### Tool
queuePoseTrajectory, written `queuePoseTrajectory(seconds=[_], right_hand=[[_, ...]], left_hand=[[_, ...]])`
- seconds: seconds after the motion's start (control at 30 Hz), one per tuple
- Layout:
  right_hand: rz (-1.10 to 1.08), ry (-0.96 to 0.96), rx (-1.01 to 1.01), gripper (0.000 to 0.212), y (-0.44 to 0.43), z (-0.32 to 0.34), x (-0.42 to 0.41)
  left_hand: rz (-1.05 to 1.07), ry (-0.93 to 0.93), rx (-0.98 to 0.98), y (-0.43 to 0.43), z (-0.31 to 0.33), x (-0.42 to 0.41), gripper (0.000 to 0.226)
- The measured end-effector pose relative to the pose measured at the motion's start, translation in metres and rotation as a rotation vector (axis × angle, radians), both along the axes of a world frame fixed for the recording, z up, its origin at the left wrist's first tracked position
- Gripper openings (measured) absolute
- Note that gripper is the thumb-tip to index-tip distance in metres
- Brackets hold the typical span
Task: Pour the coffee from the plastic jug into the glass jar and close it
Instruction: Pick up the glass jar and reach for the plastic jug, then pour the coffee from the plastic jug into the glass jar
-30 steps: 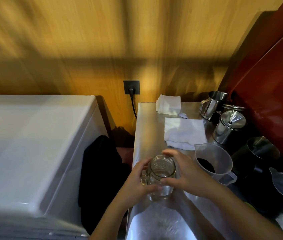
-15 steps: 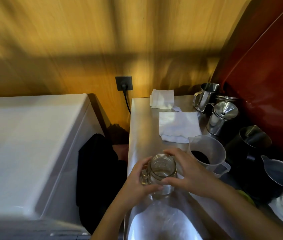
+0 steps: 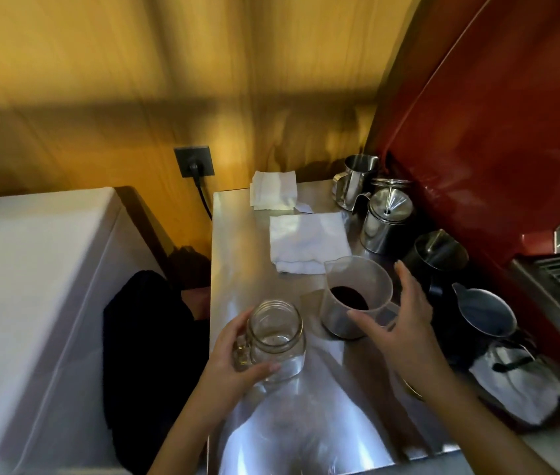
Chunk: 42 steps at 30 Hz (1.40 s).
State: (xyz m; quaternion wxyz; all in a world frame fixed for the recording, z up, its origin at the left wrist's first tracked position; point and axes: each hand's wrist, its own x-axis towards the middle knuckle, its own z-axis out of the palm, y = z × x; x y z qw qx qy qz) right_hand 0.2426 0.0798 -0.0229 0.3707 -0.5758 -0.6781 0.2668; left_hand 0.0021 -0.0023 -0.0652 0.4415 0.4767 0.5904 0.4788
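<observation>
My left hand (image 3: 234, 361) wraps the open jar (image 3: 277, 339) (upright on the steel counter (image 3: 237, 255)), fingers curled around its side. My right hand (image 3: 405, 320) is spread wide beside the jug (image 3: 357, 296), not gripping it; coffee (image 3: 349, 298) sits dark inside.

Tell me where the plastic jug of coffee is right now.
In the head view, the plastic jug stands on the steel counter, right of the glass jar, just before the white cloth, with the open right hand beside it.
</observation>
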Motion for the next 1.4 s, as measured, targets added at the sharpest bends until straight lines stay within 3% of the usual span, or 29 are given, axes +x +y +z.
queuePoseTrajectory(seconds=[0.07,0.13,0.4,0.5,0.67,0.93,1.23,1.33,1.4], right_hand=[[-0.041,0.009,-0.127,0.101,0.000,-0.008,0.007],[-0.045,0.027,-0.183,0.094,0.000,-0.013,0.011],[-0.036,0.212,-0.348,0.014,0.007,-0.022,0.018],[-0.037,0.244,-0.343,0.025,0.010,-0.021,0.020],[0.012,0.318,-0.290,0.018,0.012,-0.012,0.015],[0.037,0.588,-0.230,0.011,0.011,0.002,0.004],[0.016,0.529,-0.257,0.008,0.020,0.001,0.013],[-0.017,0.569,-0.229,0.025,0.020,0.009,0.012],[-0.053,0.608,-0.216,0.026,0.022,0.014,0.013]], left_hand=[[0.003,-0.044,-0.009,0.000,-0.001,0.001,0.088],[0.004,-0.059,-0.002,0.000,-0.001,0.002,0.081],[-0.003,-0.070,0.003,-0.001,-0.002,0.001,0.077],[-0.011,-0.068,0.001,-0.002,-0.003,0.000,0.077],[0.007,-0.057,-0.011,-0.003,-0.003,0.000,0.078],[0.011,-0.041,-0.039,-0.004,-0.006,0.000,0.089],[0.032,0.002,-0.037,-0.006,-0.008,0.002,0.086],[0.031,-0.003,-0.037,-0.005,-0.009,0.002,0.084],[0.039,-0.003,-0.038,-0.005,-0.011,0.003,0.084]])
